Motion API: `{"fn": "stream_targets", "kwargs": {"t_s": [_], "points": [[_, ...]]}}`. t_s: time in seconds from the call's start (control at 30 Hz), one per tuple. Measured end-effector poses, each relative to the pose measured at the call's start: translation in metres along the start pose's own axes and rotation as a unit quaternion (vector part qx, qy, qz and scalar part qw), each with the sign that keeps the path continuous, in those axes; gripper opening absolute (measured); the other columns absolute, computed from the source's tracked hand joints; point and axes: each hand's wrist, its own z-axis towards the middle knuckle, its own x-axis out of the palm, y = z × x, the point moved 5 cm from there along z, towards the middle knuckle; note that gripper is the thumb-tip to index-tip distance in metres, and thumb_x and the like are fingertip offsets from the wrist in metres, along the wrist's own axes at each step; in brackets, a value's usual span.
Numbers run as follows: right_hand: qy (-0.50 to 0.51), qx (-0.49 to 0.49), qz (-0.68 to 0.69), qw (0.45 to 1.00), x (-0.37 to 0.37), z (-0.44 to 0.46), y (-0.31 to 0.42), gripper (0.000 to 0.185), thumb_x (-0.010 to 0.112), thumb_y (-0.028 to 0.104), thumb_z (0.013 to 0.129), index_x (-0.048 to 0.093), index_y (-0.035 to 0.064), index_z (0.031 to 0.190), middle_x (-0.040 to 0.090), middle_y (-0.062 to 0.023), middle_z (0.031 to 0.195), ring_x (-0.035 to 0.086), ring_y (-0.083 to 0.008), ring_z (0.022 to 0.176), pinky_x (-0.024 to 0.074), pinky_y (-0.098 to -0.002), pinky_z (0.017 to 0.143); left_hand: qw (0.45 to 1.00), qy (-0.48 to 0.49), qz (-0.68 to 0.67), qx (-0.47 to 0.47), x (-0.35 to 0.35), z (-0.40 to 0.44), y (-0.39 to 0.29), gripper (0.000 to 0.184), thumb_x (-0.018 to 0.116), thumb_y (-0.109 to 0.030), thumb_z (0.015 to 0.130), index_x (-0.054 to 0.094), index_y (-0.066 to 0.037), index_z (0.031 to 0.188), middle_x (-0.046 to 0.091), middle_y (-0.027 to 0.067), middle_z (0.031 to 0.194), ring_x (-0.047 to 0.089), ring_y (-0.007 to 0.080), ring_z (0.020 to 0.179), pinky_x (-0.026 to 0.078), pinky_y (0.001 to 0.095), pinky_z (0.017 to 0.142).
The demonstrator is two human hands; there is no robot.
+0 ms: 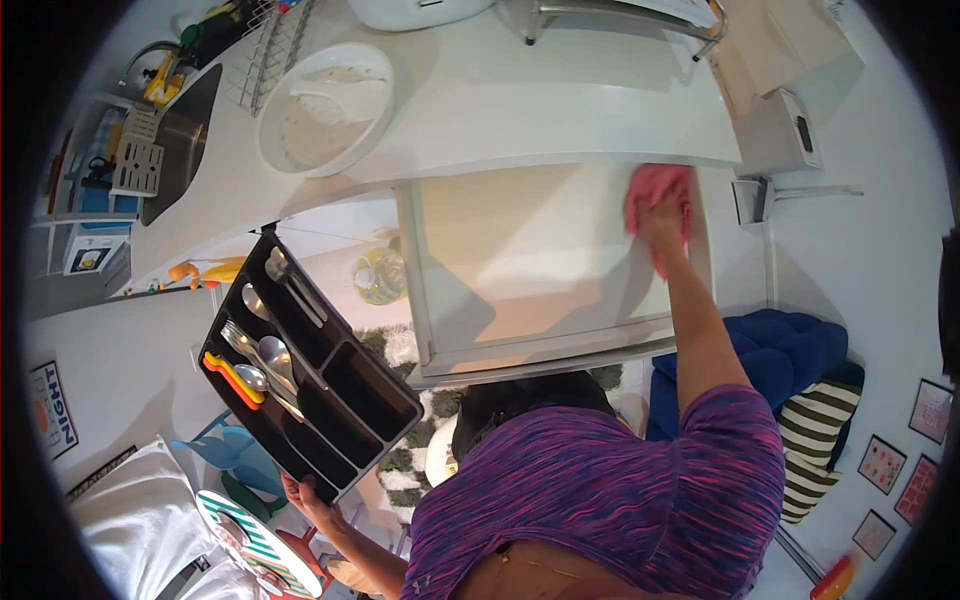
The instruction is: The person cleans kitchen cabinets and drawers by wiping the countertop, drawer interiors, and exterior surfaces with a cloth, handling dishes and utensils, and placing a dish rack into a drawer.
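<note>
The left hand [312,500]'s fingers are clamped on the near edge of a black cutlery tray [362,378], held diagonally left of the open drawer [530,250]. Spoons [275,352] and orange-and-yellow handles [232,382] occupy its compartments. The right hand [660,222]'s fingers are closed on a pink cloth [660,182] at the drawer's far right corner. The drawer extends from beneath the white surface [560,115]. On the surface, a white bowl [268,140] stands beside a wire rack [270,55], near the sink [180,150]. A striped cushion [825,420] lies at right.
</note>
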Motion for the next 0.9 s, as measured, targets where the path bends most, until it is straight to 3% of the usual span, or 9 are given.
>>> {"fn": "stream_targets", "kwargs": {"t_s": [0.13, 0.3, 0.4, 0.43, 0.5, 0.6, 0.73, 0.77, 0.9], "points": [[0.257, 0.021, 0.116, 0.959, -0.033, 0.083, 0.081, 0.039, 0.039, 0.03, 0.082, 0.055, 0.0028, 0.105, 0.056, -0.0205, 0.103, 0.05, -0.035, 0.099, 0.0385, -0.0435, 0.084, 0.998, 0.048, -0.037, 0.0, -0.005, 0.005, 0.002, 0.03, 0.046, -0.004, 0.063, 0.052, -0.002, 0.092, 0.057, 0.005, 0.081, 0.054, 0.0116, 0.068, 0.047, 0.0234, 0.065], [0.066, -0.171, 0.333, 0.925, -0.008, 0.052, 0.255, 0.035, 0.047, 0.03, 0.074, 0.06, 0.0059, 0.096, 0.06, -0.0156, 0.098, 0.055, -0.0297, 0.093, 0.0402, -0.0412, 0.083, 0.998, 0.058, -0.021, 0.0, -0.01, 0.007, 0.001, 0.032, 0.046, -0.004, 0.064, 0.051, -0.003, 0.095, 0.057, 0.0053, 0.083, 0.056, 0.0137, 0.071, 0.048, 0.0253, 0.067], [0.178, -0.241, 0.354, 0.886, -0.106, -0.044, 0.309, 0.022, 0.054, 0.013, 0.069, 0.061, 0.0007, 0.085, 0.06, -0.0151, 0.086, 0.054, -0.032, 0.092, 0.0423, -0.037, 0.08, 0.997, 0.07, -0.024, -0.008, 0.0, 0.007, 0.002, 0.032, 0.046, -0.003, 0.064, 0.052, -0.003, 0.095, 0.058, 0.0054, 0.083, 0.056, 0.0138, 0.071, 0.048, 0.0251, 0.067], [0.432, -0.25, 0.368, 0.784, -0.094, -0.087, 0.314, 0.02, 0.055, 0.011, 0.067, 0.061, 0.0016, 0.083, 0.058, -0.0143, 0.09, 0.051, -0.0307, 0.098, 0.0392, -0.0356, 0.086, 0.998, 0.056, -0.034, -0.013, 0.008, 0.006, 0.001, 0.028, 0.046, -0.002, 0.063, 0.052, -0.003, 0.09, 0.057, 0.0051, 0.08, 0.055, 0.013, 0.068, 0.048, 0.0248, 0.065], [0.052, -0.504, 0.393, 0.767, -0.131, -0.14, 0.295, 0.027, 0.056, 0.013, 0.065, 0.061, 0.003, 0.09, 0.056, -0.0143, 0.098, 0.049, -0.0292, 0.101, 0.0368, -0.0368, 0.088, 0.998, 0.046, -0.046, -0.023, 0.015, 0.007, 0.004, 0.025, 0.045, -0.001, 0.062, 0.051, -0.003, 0.086, 0.056, 0.0049, 0.077, 0.054, 0.0122, 0.064, 0.048, 0.0244, 0.064], [0.205, -0.557, 0.408, 0.694, -0.136, -0.122, 0.259, 0.059, 0.06, 0.016, 0.065, 0.043, 0.0056, 0.12, 0.047, -0.0176, 0.115, 0.048, -0.0321, 0.103, 0.0385, -0.0399, 0.086, 0.996, 0.045, -0.075, -0.022, 0.02, 0.008, 0.012, 0.022, 0.045, -0.001, 0.062, 0.051, -0.004, 0.083, 0.056, 0.0043, 0.075, 0.053, 0.0121, 0.063, 0.048, 0.0241, 0.062], [0.231, -0.116, 0.203, 0.944, -0.064, -0.033, 0.111, 0.038, 0.054, 0.027, 0.074, 0.051, -0.0005, 0.1, 0.053, -0.0214, 0.093, 0.052, -0.0351, 0.084, 0.0405, -0.0453, 0.076, 0.998, 0.033, -0.06, -0.017, 0.014, 0.004, 0.014, 0.022, 0.046, -0.002, 0.061, 0.052, -0.004, 0.082, 0.056, 0.0043, 0.075, 0.053, 0.0125, 0.063, 0.048, 0.0242, 0.062], [0.078, -0.126, 0.13, 0.98, -0.043, -0.018, 0.069, 0.053, 0.046, 0.028, 0.078, 0.039, -0.0062, 0.118, 0.043, -0.0257, 0.118, 0.039, -0.0375, 0.112, 0.0307, -0.0435, 0.094, 0.997, 0.036, -0.06, -0.017, 0.012, 0.004, 0.014, 0.023, 0.046, -0.001, 0.06, 0.052, -0.004, 0.083, 0.056, 0.0044, 0.076, 0.054, 0.0128, 0.063, 0.048, 0.0244, 0.062], [0.055, 0.23, 0.143, 0.961, -0.023, 0.06, 0.024, 0.06, 0.048, 0.035, 0.076, 0.039, -0.0044, 0.12, 0.041, -0.0244, 0.121, 0.041, -0.0357, 0.111, 0.0348, -0.0432, 0.091, 0.999, 0.011, -0.051, -0.009, 0.019, -0.007, -0.003, 0.025, 0.045, -0.001, 0.06, 0.052, -0.003, 0.084, 0.057, 0.0049, 0.076, 0.054, 0.0133, 0.064, 0.049, 0.0251, 0.063]]}}
